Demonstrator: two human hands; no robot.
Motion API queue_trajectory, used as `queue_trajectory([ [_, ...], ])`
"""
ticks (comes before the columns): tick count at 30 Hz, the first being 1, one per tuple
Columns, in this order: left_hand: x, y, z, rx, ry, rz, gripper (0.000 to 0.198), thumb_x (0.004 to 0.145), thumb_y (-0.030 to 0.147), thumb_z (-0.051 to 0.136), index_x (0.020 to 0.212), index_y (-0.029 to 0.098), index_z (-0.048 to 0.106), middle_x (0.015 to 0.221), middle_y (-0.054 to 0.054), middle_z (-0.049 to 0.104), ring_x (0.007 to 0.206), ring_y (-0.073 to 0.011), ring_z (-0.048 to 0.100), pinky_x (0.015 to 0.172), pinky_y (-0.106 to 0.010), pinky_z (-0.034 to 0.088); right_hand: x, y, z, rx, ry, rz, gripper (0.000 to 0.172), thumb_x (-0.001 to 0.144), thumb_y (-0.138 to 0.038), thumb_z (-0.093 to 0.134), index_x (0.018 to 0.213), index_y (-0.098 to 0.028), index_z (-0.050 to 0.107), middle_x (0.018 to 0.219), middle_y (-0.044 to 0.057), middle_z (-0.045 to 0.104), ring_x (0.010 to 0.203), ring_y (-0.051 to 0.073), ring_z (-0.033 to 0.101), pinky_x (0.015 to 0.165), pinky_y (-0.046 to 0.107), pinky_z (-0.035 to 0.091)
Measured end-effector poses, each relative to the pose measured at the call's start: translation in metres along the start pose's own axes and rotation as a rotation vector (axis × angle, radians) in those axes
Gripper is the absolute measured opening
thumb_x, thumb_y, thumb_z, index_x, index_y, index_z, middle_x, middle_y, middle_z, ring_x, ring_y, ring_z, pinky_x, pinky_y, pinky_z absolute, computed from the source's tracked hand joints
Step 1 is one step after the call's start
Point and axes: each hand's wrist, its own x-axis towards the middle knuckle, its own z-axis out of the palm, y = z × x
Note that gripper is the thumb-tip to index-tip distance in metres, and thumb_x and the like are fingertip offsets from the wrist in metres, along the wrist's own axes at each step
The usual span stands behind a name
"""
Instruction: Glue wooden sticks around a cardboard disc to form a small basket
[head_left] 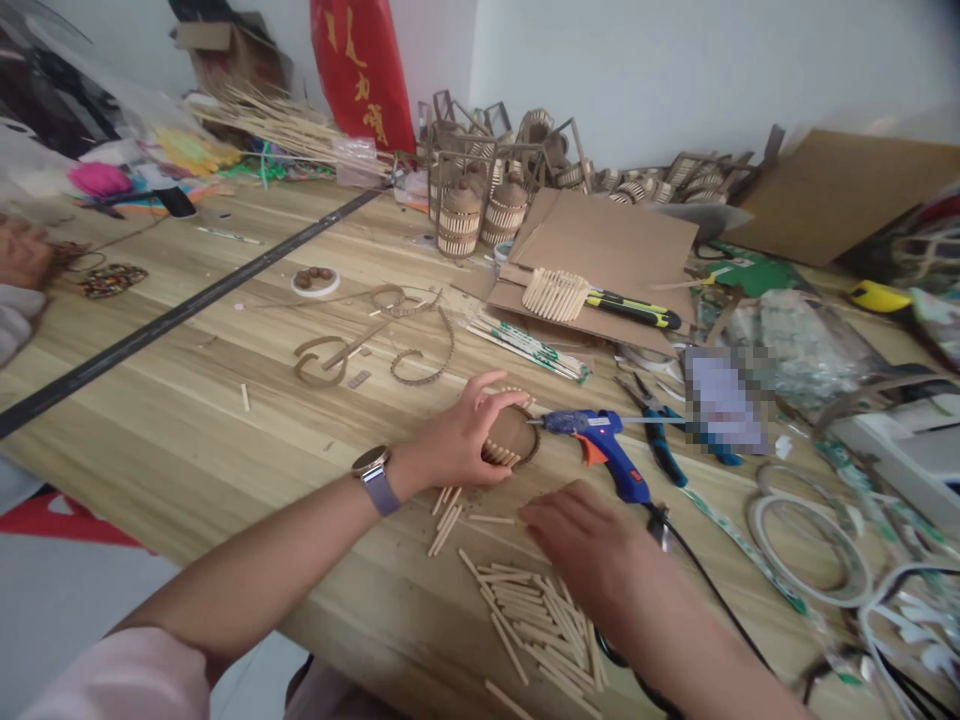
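Note:
My left hand [471,428] curls its thumb and fingers around a small round basket base [529,425] with short sticks set along its rim. Slightly blurred, my right hand [581,535] is closed at the end of a short wooden stick [491,519]; the fingertips are partly hidden. Below it lies a pile of similar sticks [536,610], and several loose sticks [448,525] are under my left wrist. A blue glue gun [600,440] rests just right of the base, its nozzle close to the rim.
Blue-handled pliers [660,440], rolls of tape [810,550] and cables are at the right. A box cutter [630,308] lies on cardboard [607,240], with finished stick lanterns [459,215] behind. A black metal bar [202,300] crosses the table. Another person's hand [26,250] shows far left.

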Motion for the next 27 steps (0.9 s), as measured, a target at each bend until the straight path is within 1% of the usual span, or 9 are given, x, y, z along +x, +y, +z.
queue_trajectory([
  [4,0.000,0.001,-0.001,-0.005,-0.005,-0.020,0.084,0.065,0.017,0.076,0.138,0.024,0.033,0.148,-0.018,0.024,0.141,-0.0390,0.031,0.110,-0.057,0.040,0.015,-0.027,0.018,-0.103,-0.049,-0.141,0.015,0.082,-0.005,0.060,0.080,-0.020,0.058,0.072,0.001,0.066,0.066,0.019,0.058,0.056,0.030,0.043],
  [7,0.000,0.001,-0.002,-0.011,-0.018,-0.025,0.086,0.065,0.016,0.077,0.138,0.025,0.033,0.149,-0.017,0.023,0.141,-0.0384,0.032,0.108,-0.056,0.042,0.019,-0.031,0.030,-0.176,-0.047,-0.144,0.015,0.080,-0.006,0.061,0.083,-0.020,0.057,0.069,0.001,0.064,0.064,0.020,0.058,0.053,0.031,0.042],
  [10,0.000,-0.001,-0.001,-0.021,-0.029,-0.035,0.086,0.066,0.017,0.077,0.138,0.027,0.033,0.150,-0.017,0.023,0.141,-0.0383,0.032,0.108,-0.057,0.042,0.019,-0.027,0.037,-0.204,-0.084,-0.107,0.015,0.081,-0.006,0.059,0.090,-0.018,0.058,0.076,0.005,0.066,0.068,0.022,0.061,0.056,0.033,0.045],
  [13,0.000,-0.001,-0.001,-0.026,-0.020,-0.033,0.085,0.066,0.017,0.078,0.138,0.027,0.034,0.149,-0.017,0.024,0.139,-0.0385,0.034,0.108,-0.059,0.041,0.017,-0.019,0.035,-0.171,-0.116,-0.096,0.020,0.081,-0.003,0.056,0.095,-0.017,0.058,0.082,0.008,0.068,0.073,0.024,0.064,0.059,0.033,0.047],
  [16,0.000,-0.001,0.000,-0.026,-0.008,-0.015,0.085,0.066,0.017,0.077,0.138,0.025,0.035,0.149,-0.018,0.026,0.139,-0.0391,0.035,0.110,-0.059,0.039,0.017,-0.008,0.018,0.003,-0.100,-0.079,0.021,0.081,-0.001,0.051,0.092,-0.018,0.059,0.082,0.006,0.067,0.072,0.020,0.064,0.061,0.030,0.049],
  [18,0.001,-0.002,0.000,-0.019,-0.004,0.009,0.085,0.066,0.017,0.078,0.138,0.022,0.035,0.147,-0.020,0.028,0.140,-0.0397,0.033,0.111,-0.059,0.037,0.019,0.001,0.002,0.166,-0.076,0.014,0.020,0.082,-0.003,0.048,0.087,-0.019,0.059,0.080,0.004,0.065,0.067,0.016,0.063,0.059,0.025,0.048],
  [22,0.001,-0.003,-0.001,0.005,-0.020,0.046,0.089,0.065,0.018,0.082,0.138,0.021,0.032,0.144,-0.021,0.030,0.143,-0.0382,0.028,0.113,-0.058,0.035,0.026,0.023,-0.018,0.415,-0.078,0.337,0.012,0.082,-0.015,0.051,0.083,-0.022,0.060,0.066,-0.001,0.063,0.055,0.012,0.058,0.052,0.021,0.044],
  [24,0.001,-0.004,0.000,0.011,-0.016,0.046,0.090,0.065,0.018,0.083,0.138,0.023,0.031,0.144,-0.020,0.029,0.143,-0.0372,0.027,0.113,-0.059,0.034,0.028,0.032,-0.015,0.505,-0.088,0.467,0.010,0.081,-0.022,0.052,0.082,-0.021,0.062,0.063,-0.002,0.064,0.053,0.012,0.057,0.050,0.022,0.042],
  [27,0.001,-0.005,0.001,0.006,0.002,0.046,0.090,0.065,0.020,0.083,0.137,0.025,0.030,0.144,-0.019,0.030,0.142,-0.0373,0.029,0.112,-0.060,0.035,0.031,0.038,-0.001,0.594,-0.080,0.564,0.012,0.079,-0.029,0.053,0.077,-0.021,0.062,0.061,-0.001,0.063,0.052,0.013,0.054,0.048,0.023,0.040],
])
